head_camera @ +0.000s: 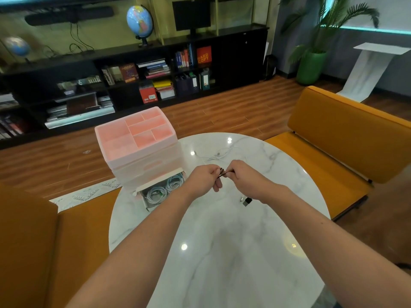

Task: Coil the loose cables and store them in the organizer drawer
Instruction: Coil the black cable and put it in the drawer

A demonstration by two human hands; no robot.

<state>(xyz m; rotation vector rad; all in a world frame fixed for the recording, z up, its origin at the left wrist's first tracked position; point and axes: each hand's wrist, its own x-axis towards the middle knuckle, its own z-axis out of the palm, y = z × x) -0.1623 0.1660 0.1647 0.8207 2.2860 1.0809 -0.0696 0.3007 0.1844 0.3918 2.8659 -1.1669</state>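
Note:
Above the middle of the round marble table (222,252), my left hand (203,177) and my right hand (242,176) both pinch a thin black cable (223,173) between them. Its plug ends (246,201) lie on the table under my right wrist. A loose white cable (219,154) lies farther back on the table. The pink and clear organizer (138,143) stands at the table's left rear. Its bottom drawer (163,188) is pulled out and holds coiled white cables.
Orange padded benches (347,138) flank the table on the right and left. A black shelf unit (133,70) with books and globes runs along the far wall. A green potted plant (311,63) stands at the back right.

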